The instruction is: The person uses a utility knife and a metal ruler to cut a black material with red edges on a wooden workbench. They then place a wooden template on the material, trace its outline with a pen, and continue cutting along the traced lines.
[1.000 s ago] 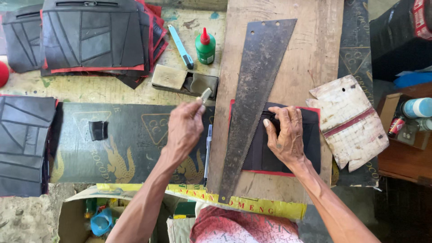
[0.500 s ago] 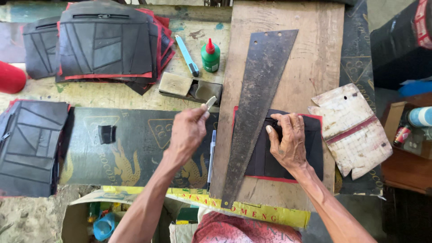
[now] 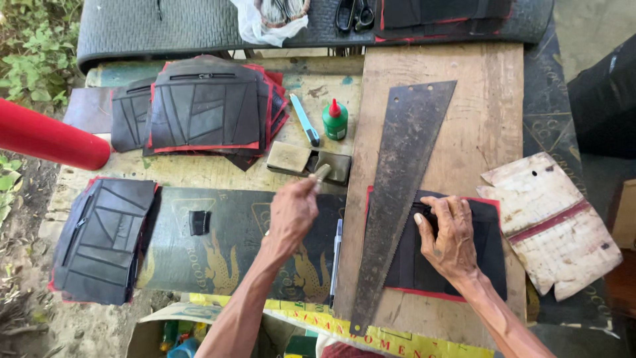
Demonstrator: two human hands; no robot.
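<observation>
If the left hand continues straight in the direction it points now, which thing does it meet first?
The left hand holds a small brush aimed up and to the right. First in that line is probably the open flat tin, just ahead of the tip; whether it already touches cannot be told.

Bright, even daylight, soft shadows, sharp focus throughout, slight wide-angle stretch at edges.

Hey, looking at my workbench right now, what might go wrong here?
The saw blade lies loose across the black panel, and your right hand presses right beside its toothed edge; a slip might nick fingers. Your left hand holds a brush over the open tin, so drips may land on the mat. The green glue bottle stands where an elbow might tip it.
</observation>
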